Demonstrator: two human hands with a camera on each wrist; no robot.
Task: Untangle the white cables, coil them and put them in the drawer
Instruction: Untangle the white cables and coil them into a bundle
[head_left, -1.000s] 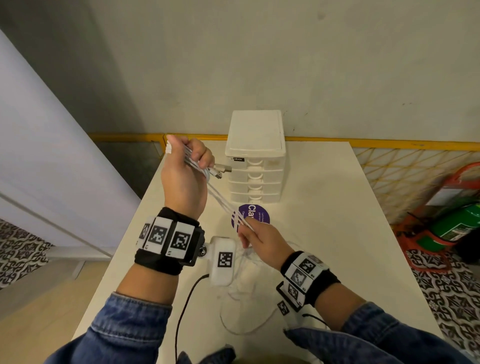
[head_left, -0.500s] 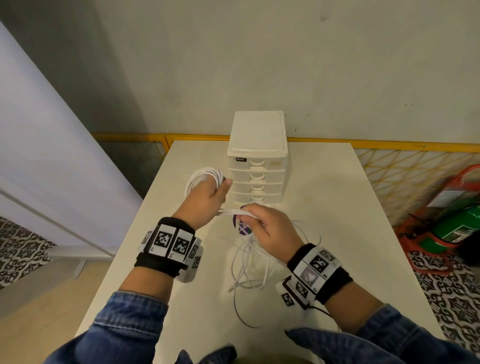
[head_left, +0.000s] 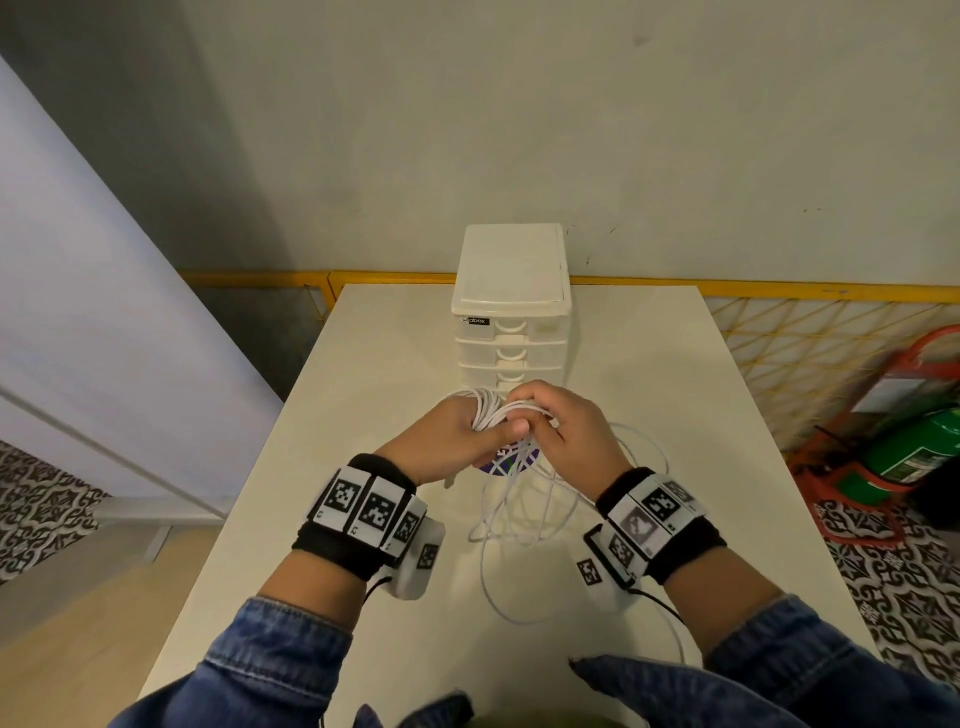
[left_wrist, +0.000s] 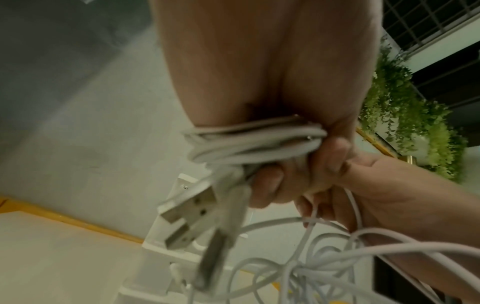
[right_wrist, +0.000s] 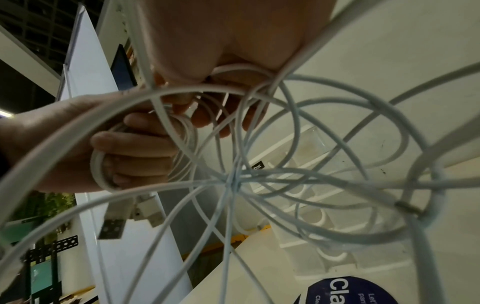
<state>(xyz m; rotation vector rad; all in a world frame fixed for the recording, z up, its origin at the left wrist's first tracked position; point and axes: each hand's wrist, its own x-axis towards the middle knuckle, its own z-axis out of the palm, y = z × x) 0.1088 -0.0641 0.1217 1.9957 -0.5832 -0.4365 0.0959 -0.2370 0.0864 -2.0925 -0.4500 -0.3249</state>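
White cables (head_left: 524, 512) hang in loose loops from both hands down to the table. My left hand (head_left: 457, 436) grips a tight coil of cable (left_wrist: 257, 142) wound round its fingers, with two USB plugs (left_wrist: 189, 218) dangling below it. My right hand (head_left: 561, 431) sits against the left and pinches strands of the same cables (right_wrist: 233, 82); loose loops fan out under it (right_wrist: 285, 174). The white drawer unit (head_left: 511, 317) stands just behind the hands, all its drawers closed.
A round purple sticker (head_left: 506, 465) lies on the white table (head_left: 675, 415) under the hands. Yellow mesh fencing (head_left: 810, 343) and a green cylinder (head_left: 914, 447) stand to the right of the table. A wall lies behind the drawer unit.
The left hand came down from its raised position to meet the right hand in front of the drawers. More cable is now wound round the left fingers, and the loose loops shifted.
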